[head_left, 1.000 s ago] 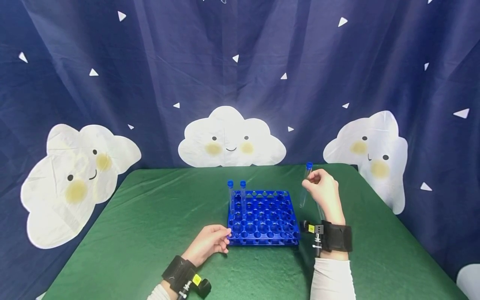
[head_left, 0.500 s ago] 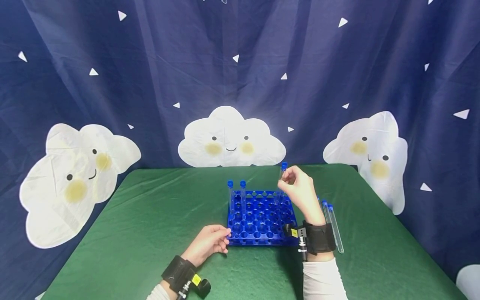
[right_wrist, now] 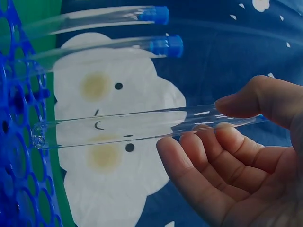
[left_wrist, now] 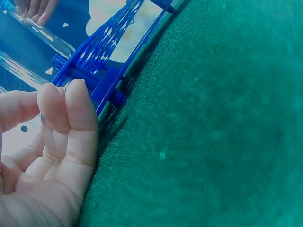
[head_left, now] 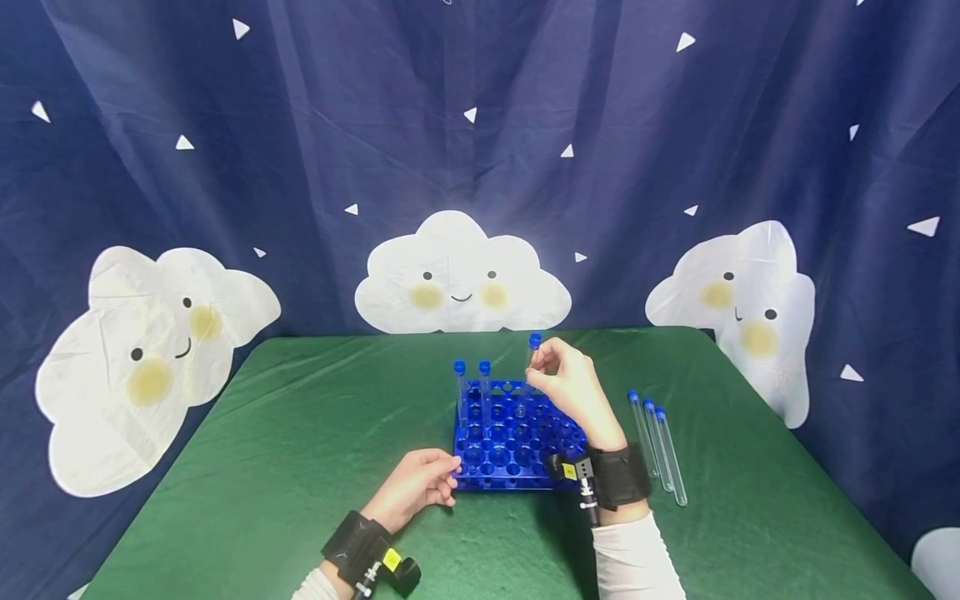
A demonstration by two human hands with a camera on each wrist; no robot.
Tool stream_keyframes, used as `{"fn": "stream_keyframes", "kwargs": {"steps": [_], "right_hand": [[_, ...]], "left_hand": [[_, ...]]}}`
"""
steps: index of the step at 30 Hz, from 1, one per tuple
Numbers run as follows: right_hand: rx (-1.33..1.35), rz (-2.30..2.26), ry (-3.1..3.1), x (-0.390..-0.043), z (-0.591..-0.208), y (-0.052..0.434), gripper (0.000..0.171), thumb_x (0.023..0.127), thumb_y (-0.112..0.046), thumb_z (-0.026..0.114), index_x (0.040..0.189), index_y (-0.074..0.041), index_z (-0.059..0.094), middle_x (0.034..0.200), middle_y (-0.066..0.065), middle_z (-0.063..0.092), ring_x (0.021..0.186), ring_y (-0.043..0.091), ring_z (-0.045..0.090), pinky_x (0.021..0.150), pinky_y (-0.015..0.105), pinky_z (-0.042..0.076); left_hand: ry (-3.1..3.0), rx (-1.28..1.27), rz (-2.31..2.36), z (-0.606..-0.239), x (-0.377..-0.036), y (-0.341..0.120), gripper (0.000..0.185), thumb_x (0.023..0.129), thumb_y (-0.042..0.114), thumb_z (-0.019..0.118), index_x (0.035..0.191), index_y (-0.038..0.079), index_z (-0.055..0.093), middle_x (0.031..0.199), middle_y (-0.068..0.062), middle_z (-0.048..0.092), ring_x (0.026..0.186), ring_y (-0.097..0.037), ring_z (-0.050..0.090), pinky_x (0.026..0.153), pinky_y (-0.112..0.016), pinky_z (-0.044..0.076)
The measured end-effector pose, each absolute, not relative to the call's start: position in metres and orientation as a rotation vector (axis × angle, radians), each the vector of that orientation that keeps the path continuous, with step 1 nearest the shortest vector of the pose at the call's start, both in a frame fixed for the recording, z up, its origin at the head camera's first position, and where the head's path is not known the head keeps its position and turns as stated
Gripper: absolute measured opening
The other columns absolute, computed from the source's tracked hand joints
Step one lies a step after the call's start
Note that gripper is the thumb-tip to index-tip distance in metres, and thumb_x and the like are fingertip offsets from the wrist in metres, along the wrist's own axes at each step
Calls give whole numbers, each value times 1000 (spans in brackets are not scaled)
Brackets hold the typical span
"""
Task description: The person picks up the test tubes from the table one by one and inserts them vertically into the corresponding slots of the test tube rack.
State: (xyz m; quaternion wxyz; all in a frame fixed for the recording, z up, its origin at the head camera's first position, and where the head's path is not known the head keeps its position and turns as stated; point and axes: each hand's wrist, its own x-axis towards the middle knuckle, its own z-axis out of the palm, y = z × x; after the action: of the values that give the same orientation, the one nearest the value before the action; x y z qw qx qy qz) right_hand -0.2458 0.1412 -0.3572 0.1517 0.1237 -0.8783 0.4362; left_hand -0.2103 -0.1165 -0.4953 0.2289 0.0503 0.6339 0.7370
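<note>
Resting curled against the near left corner of the blue rack, the left hand touches its edge with bent fingertips. Farther back, the right hand pinches a capped test tube near its top, upright over the rack's back rows.
</note>
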Motion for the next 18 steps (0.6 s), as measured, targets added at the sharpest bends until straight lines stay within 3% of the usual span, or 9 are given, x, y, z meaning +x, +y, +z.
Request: {"fn": "stream_keyframes", "kwargs": {"steps": [18], "right_hand": [[409, 1278, -2662, -259, -376, 129, 12, 82, -9, 71, 89, -8, 60, 83, 6, 66, 75, 16, 59, 69, 28, 50]], "left_hand": [[1759, 125, 2018, -493, -210, -116, 13, 95, 18, 62, 92, 6, 59, 71, 4, 62, 56, -6, 57, 64, -29, 58]]}}
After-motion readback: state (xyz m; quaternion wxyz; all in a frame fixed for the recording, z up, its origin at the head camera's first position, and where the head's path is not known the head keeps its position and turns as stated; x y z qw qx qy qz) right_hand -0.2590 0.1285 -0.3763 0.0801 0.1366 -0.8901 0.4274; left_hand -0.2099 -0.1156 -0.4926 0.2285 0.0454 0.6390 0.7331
